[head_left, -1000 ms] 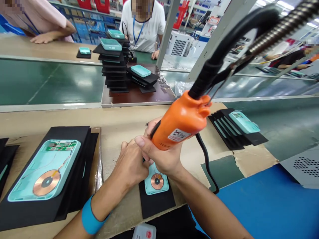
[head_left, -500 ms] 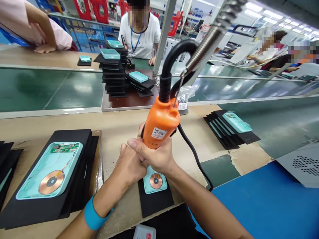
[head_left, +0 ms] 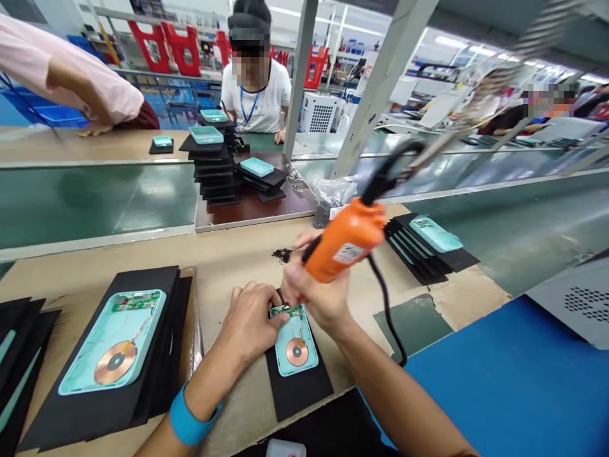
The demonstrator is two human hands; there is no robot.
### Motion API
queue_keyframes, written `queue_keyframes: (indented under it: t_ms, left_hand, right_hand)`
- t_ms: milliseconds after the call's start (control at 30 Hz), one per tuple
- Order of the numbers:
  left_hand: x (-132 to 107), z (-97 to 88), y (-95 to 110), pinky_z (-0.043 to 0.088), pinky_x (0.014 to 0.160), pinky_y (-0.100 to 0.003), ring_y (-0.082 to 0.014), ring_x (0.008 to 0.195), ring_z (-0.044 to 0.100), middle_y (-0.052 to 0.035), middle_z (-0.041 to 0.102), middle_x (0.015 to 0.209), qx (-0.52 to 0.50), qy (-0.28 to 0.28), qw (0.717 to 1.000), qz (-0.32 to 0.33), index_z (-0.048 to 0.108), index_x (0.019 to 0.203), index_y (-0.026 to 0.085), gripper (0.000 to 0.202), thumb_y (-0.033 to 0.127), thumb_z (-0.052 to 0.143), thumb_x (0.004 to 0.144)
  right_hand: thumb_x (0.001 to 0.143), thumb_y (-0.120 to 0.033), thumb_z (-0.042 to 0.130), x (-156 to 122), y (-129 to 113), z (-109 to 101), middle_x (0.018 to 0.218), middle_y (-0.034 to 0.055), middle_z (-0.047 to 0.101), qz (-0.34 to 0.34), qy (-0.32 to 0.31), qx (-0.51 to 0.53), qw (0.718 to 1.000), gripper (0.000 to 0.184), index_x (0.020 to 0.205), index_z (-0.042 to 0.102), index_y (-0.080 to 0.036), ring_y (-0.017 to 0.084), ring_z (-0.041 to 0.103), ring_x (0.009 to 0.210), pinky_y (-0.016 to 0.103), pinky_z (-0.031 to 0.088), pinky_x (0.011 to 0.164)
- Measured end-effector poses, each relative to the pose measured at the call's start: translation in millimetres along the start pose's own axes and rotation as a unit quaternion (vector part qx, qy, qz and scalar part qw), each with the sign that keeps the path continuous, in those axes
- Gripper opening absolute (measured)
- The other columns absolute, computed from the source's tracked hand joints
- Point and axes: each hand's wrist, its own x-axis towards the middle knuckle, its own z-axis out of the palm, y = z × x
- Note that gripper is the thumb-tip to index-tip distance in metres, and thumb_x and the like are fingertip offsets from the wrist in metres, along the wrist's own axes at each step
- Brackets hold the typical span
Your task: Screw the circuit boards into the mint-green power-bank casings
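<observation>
My right hand (head_left: 316,289) is wrapped around an orange electric screwdriver (head_left: 340,244), tilted with its cabled end up and to the right. Its bit is hidden. On a black foam sheet (head_left: 299,397) before me lies a turquoise plastic case (head_left: 284,355), its open side up, showing a copper coil (head_left: 297,351) and a green circuit board (head_left: 295,311) at the far end. My left hand (head_left: 252,317) grips the far left corner of this case, thumb on the edge by the board. A blue band circles my left wrist.
A small heap of tiny black screws (head_left: 282,255) lies beyond the case. Black sheets with another coil case (head_left: 111,343) stand at left; a similar stack (head_left: 428,244) is at right. A person (head_left: 257,82) sits across the conveyor. The screwdriver's cord (head_left: 385,311) trails right.
The screwdriver has lifted and swung right in my right hand, its body now tilted. My left hand has come apart from the right and sits at the case's corner. The circuit board now shows.
</observation>
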Motion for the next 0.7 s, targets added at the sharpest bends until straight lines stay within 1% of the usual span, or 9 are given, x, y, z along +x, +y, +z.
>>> queue_keyframes:
  t_ms: [67, 167, 267, 333, 433, 500, 567, 633, 700]
  left_hand:
    - [-0.9, -0.4, 0.1, 0.044, 0.104, -0.051, -0.0339, 0.116, 0.066, -0.0077, 0.073, 0.115, -0.004, -0.006, 1.000, 0.000, 0.071, 0.117, 0.022, 0.026, 0.034, 0.077, 0.094]
    - [-2.5, 2.1, 0.6, 0.042, 0.111, -0.056, -0.0384, 0.129, 0.058, -0.0130, 0.065, 0.133, 0.024, 0.011, 1.000, -0.004, 0.065, 0.139, 0.020, 0.047, 0.039, 0.074, 0.097]
    - [-2.4, 5.0, 0.9, 0.042, 0.109, -0.057, -0.0390, 0.128, 0.055, -0.0129, 0.063, 0.133, 0.045, 0.013, 0.999, -0.019, 0.065, 0.132, 0.020, 0.041, 0.036, 0.074, 0.095]
    - [-1.3, 5.8, 0.9, 0.042, 0.108, -0.057, -0.0388, 0.127, 0.055, -0.0122, 0.064, 0.130, 0.040, 0.015, 0.999, -0.027, 0.065, 0.124, 0.020, 0.036, 0.034, 0.076, 0.092]
    - [-0.1, 5.5, 0.7, 0.045, 0.108, -0.057, -0.0387, 0.124, 0.057, -0.0119, 0.067, 0.124, 0.007, 0.020, 0.999, -0.046, 0.063, 0.116, 0.021, 0.033, 0.031, 0.077, 0.088]
    - [-0.1, 4.6, 0.7, 0.048, 0.107, -0.055, -0.0377, 0.123, 0.061, -0.0113, 0.070, 0.123, -0.046, 0.022, 0.997, -0.055, 0.063, 0.116, 0.023, 0.033, 0.028, 0.076, 0.086]
    - [-0.6, 3.1, 1.5, 0.052, 0.106, -0.051, -0.0347, 0.121, 0.066, -0.0095, 0.073, 0.124, -0.122, 0.022, 0.991, -0.053, 0.063, 0.116, 0.025, 0.035, 0.025, 0.075, 0.083]
    - [-1.4, 0.7, 3.6, 0.054, 0.105, -0.047, -0.0313, 0.118, 0.070, -0.0070, 0.076, 0.122, -0.190, 0.026, 0.981, -0.037, 0.065, 0.116, 0.026, 0.036, 0.025, 0.074, 0.081]
    - [-2.8, -2.2, 6.8, 0.057, 0.105, -0.045, -0.0297, 0.116, 0.073, -0.0057, 0.078, 0.118, -0.235, 0.036, 0.971, -0.021, 0.069, 0.116, 0.027, 0.037, 0.028, 0.077, 0.079]
  right_hand:
    - [0.093, -0.039, 0.091, -3.0, -7.9, -14.3, 0.058, -0.0138, 0.053, -0.056, 0.051, -0.023, 0.997, 0.040, 0.113, 0.059, -0.028, 0.010, 0.050, 0.038, 0.023, 0.045, 0.041]
    - [0.097, -0.034, 0.088, -7.7, -9.6, -35.9, 0.057, -0.0133, 0.054, -0.087, 0.123, -0.076, 0.986, 0.036, 0.115, 0.058, -0.027, 0.010, 0.051, 0.040, 0.024, 0.044, 0.043]
    - [0.097, -0.036, 0.088, -11.3, -4.5, -52.3, 0.058, -0.0129, 0.054, -0.085, 0.151, -0.104, 0.979, 0.038, 0.117, 0.057, -0.027, 0.011, 0.050, 0.041, 0.025, 0.044, 0.044]
    - [0.099, -0.038, 0.085, -16.7, -2.6, -58.6, 0.062, -0.0110, 0.057, -0.084, 0.146, -0.130, 0.977, 0.036, 0.119, 0.057, -0.027, 0.013, 0.055, 0.047, 0.028, 0.051, 0.051]
    - [0.096, -0.038, 0.087, -38.7, -1.0, -61.2, 0.097, 0.0010, 0.073, -0.081, 0.150, -0.184, 0.968, 0.042, 0.124, 0.059, -0.027, 0.021, 0.074, 0.090, 0.039, 0.063, 0.085]
    - [0.094, -0.036, 0.088, -64.6, 2.3, -60.0, 0.131, 0.0069, 0.069, -0.068, 0.209, -0.203, 0.954, 0.049, 0.131, 0.056, -0.029, 0.025, 0.069, 0.124, 0.042, 0.060, 0.104]
    - [0.098, -0.035, 0.083, -94.2, 7.1, -58.3, 0.138, 0.0075, 0.062, -0.035, 0.265, -0.221, 0.938, 0.045, 0.133, 0.053, -0.031, 0.025, 0.065, 0.130, 0.042, 0.059, 0.104]
    - [0.102, -0.036, 0.077, -119.1, 10.6, -56.4, 0.133, 0.0074, 0.063, 0.029, 0.245, -0.263, 0.933, 0.036, 0.129, 0.055, -0.031, 0.025, 0.067, 0.122, 0.043, 0.059, 0.100]
    - [0.100, -0.035, 0.079, -132.8, 11.1, -53.1, 0.139, 0.0087, 0.065, 0.096, 0.183, -0.313, 0.927, 0.043, 0.134, 0.054, -0.031, 0.027, 0.067, 0.124, 0.048, 0.057, 0.105]
